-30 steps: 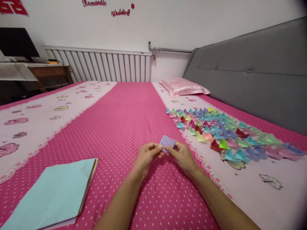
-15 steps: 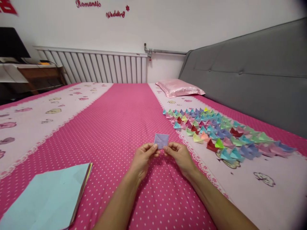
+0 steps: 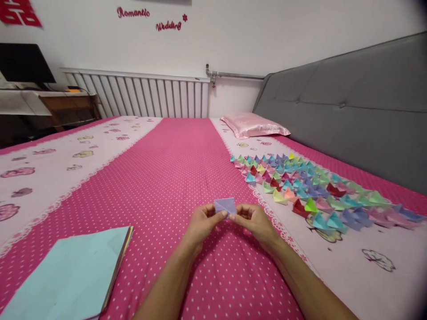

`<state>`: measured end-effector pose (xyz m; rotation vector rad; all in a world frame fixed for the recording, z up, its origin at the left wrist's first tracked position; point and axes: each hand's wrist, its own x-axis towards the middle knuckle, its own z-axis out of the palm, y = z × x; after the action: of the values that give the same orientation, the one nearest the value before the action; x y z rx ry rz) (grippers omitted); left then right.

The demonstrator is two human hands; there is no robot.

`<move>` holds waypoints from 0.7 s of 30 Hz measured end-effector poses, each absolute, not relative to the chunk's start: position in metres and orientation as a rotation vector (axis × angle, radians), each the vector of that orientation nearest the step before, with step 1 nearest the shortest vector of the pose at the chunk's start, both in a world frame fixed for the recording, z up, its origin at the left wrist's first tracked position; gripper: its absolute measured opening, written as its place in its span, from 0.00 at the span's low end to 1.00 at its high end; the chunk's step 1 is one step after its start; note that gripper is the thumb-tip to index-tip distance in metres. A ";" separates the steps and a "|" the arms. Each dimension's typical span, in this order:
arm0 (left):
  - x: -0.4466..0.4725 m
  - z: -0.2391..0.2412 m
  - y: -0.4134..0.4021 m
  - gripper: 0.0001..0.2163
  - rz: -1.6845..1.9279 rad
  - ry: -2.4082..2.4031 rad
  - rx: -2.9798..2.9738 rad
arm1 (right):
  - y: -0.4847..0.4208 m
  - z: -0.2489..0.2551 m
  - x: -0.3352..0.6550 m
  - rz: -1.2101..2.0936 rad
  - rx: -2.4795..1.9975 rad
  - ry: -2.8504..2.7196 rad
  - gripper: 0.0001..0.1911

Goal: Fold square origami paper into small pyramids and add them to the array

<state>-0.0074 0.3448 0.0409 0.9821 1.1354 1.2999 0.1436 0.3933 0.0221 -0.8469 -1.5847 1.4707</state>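
At the near edge of the view, seen from above, two bare forearms reach forward over a bed cover (image 3: pixel 216 271) in deep pink with white dots. Near the left forearm, at the lower left, lies a stack of paper (image 3: pixel 66 273), a pale blue sheet on top, other colours showing along its right side.

Beyond the forearms, the left hand (image 3: pixel 200 226) and the right hand (image 3: pixel 258 226) come close together, thumbs towards each other. Between them is a small piece of lilac paper (image 3: pixel 225 204), folded, with a slanting line across its face. Both hands pinch it: each thumb presses near its lower edge, and the other fingers curl behind, partly hidden. The paper lies just forward of the thumb tips, its visible part longer from side to side than from top to bottom, so its long axis runs from one hand to the other. Neither hand is clearly nearer, as both touch it.

Farther off, to the right of the right hand, many folded paper boats (image 3: pixel 313 192) stand in close rows on a pale printed band, in blue, green, pink, red, yellow and purple. Past them rests a shiny pink pillow (image 3: pixel 253 126), beside a grey padded headboard (image 3: pixel 347 89). At the back, a white radiator (image 3: pixel 140 95) runs along the wall beneath red lettering (image 3: pixel 133 13) reading "Romantic" and "Wedding".
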 end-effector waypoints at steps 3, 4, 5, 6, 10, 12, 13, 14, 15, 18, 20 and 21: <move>-0.007 0.039 0.345 0.11 1.291 1.153 0.984 | 0.393 0.023 0.143 1.462 -0.832 -1.554 0.15; -0.007 0.038 0.346 0.11 1.298 1.170 0.978 | 0.392 0.023 0.142 1.445 -0.819 -1.537 0.14; -0.007 0.036 0.346 0.12 1.303 1.186 0.972 | 0.392 0.023 0.142 1.426 -0.800 -1.522 0.14; -0.007 0.035 0.347 0.13 1.306 1.195 0.967 | 0.393 0.023 0.141 1.409 -0.777 -1.508 0.15; -0.007 0.032 0.348 0.13 1.301 1.147 0.968 | 0.394 0.021 0.139 1.368 -0.708 -1.441 0.18; -0.007 0.034 0.347 0.12 1.294 1.115 0.969 | 0.394 0.021 0.139 1.297 -0.695 -1.438 0.14; -0.006 0.035 0.347 0.12 1.292 1.108 0.967 | 0.394 0.021 0.140 1.250 -0.695 -1.458 0.12; -0.006 0.035 0.346 0.11 1.292 1.105 0.963 | 0.394 0.022 0.140 1.203 -0.697 -1.493 0.09; -0.006 0.036 0.346 0.11 1.292 1.105 0.960 | 0.394 0.024 0.141 1.167 -0.703 -1.538 0.07; -0.006 0.036 0.346 0.11 1.285 1.112 0.953 | 0.391 0.028 0.143 1.096 -0.719 -1.691 0.08; -0.006 0.035 0.346 0.11 1.280 1.107 0.962 | 0.389 0.030 0.143 1.073 -0.718 -1.765 0.10; -0.006 0.034 0.346 0.12 1.277 1.104 0.968 | 0.389 0.030 0.143 1.073 -0.719 -1.781 0.11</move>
<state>-0.0061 0.3458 0.0338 0.9684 1.1044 1.2772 0.1428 0.3888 0.0303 -0.7186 -1.7807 1.0731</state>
